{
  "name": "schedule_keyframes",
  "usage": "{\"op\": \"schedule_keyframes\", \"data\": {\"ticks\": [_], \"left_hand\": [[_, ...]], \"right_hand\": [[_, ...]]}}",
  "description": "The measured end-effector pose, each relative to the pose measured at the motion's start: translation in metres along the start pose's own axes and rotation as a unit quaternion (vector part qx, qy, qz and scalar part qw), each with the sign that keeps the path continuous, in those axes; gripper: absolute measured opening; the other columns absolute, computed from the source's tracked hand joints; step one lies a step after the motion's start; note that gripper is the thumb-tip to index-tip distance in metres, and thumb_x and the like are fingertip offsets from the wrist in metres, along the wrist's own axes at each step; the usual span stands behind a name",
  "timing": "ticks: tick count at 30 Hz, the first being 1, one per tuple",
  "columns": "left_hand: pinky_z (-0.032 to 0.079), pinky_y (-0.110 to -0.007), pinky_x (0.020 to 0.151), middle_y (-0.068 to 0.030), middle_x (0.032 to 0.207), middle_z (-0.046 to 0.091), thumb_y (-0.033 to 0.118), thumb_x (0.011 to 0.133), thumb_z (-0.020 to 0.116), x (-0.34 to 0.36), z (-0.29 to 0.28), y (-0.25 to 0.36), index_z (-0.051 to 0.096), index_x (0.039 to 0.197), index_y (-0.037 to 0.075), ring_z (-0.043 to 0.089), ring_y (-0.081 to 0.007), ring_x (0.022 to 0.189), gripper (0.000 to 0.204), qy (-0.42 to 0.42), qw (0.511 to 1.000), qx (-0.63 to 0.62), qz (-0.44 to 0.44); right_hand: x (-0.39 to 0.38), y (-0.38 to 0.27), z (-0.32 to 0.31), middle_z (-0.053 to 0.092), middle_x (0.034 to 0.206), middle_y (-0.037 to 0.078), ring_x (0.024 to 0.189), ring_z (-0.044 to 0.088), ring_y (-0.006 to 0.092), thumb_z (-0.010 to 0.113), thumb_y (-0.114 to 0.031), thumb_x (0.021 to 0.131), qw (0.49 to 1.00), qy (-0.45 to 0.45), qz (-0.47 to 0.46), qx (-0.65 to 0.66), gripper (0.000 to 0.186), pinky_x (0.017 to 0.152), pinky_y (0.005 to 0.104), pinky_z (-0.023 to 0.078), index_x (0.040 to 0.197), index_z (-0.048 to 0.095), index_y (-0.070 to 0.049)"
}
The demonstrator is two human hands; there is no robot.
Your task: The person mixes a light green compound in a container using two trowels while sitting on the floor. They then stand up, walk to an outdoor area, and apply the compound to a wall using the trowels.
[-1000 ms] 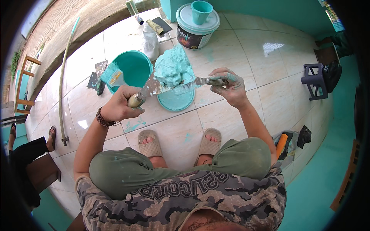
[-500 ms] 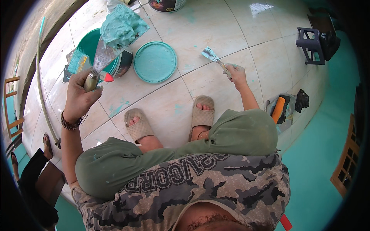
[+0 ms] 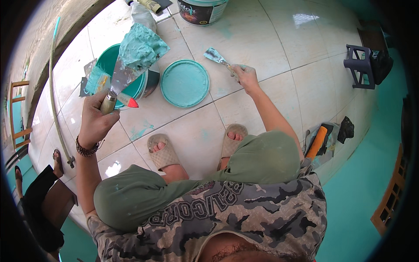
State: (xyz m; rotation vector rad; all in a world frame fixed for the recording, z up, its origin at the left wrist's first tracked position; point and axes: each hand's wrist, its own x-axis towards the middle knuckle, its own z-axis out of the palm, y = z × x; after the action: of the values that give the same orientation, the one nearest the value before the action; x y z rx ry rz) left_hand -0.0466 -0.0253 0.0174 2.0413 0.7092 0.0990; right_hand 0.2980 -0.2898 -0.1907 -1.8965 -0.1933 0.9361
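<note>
My left hand (image 3: 98,118) is closed on the wooden handle of a wide putty knife (image 3: 120,78), its blade tilted upward and heaped with turquoise paste (image 3: 140,47). Behind it, a turquoise bucket (image 3: 109,52) has a wide brush (image 3: 97,77) with a red-tipped handle across it. My right hand (image 3: 246,78) grips a narrower scraper (image 3: 218,58) smeared with pale turquoise, held out to the right, apart from the paste. A round paste-smeared turquoise lid (image 3: 185,81) lies on the tiles between my hands.
A labelled pail (image 3: 200,13) and white bag (image 3: 142,15) stand at the back. A hose (image 3: 56,113) runs along the left. A person's legs (image 3: 37,196) are at lower left. At right are a dark stool (image 3: 355,65) and tools with an orange handle (image 3: 315,142).
My hands have separated: the scraper has left the paste heap and now sits to the right, while the loaded knife has moved left over the bucket. The view has shifted as well.
</note>
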Motion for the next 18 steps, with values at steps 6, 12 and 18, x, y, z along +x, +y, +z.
{"op": "schedule_keyframes", "data": {"ticks": [6,12,18], "left_hand": [[0.035,-0.026,0.053,-0.0020,0.064,0.047,0.002,0.065,0.059,0.006,-0.012,-0.001,0.055,0.081,-0.004,0.039,-0.0083,0.059,0.017,0.043,0.998,-0.007,-0.050],[0.035,-0.028,0.053,-0.0050,0.061,0.041,0.001,0.062,0.060,0.024,-0.007,0.000,0.053,0.077,-0.004,0.036,-0.0113,0.058,0.017,-0.041,0.999,-0.035,0.005],[0.033,-0.029,0.049,-0.0066,0.058,0.036,-0.001,0.060,0.064,0.057,-0.025,0.037,0.048,0.071,-0.002,0.033,-0.0122,0.054,0.019,-0.134,0.988,-0.042,0.064]], "right_hand": [[-0.004,-0.057,-0.006,0.061,0.073,0.007,0.051,0.047,0.0089,0.058,-0.029,0.091,0.967,-0.106,-0.110,0.204,0.032,0.043,0.0202,0.034,0.102,0.062,0.001],[-0.043,-0.136,-0.031,0.057,0.067,0.008,0.047,0.043,0.0104,0.062,-0.037,0.084,0.939,-0.222,-0.172,0.198,0.040,0.042,0.0227,0.033,0.094,0.062,0.001],[-0.063,-0.226,-0.045,0.060,0.067,0.012,0.047,0.050,0.0121,0.065,-0.028,0.078,0.939,-0.276,-0.168,0.118,0.032,0.038,0.0219,0.034,0.086,0.065,0.003]]}}
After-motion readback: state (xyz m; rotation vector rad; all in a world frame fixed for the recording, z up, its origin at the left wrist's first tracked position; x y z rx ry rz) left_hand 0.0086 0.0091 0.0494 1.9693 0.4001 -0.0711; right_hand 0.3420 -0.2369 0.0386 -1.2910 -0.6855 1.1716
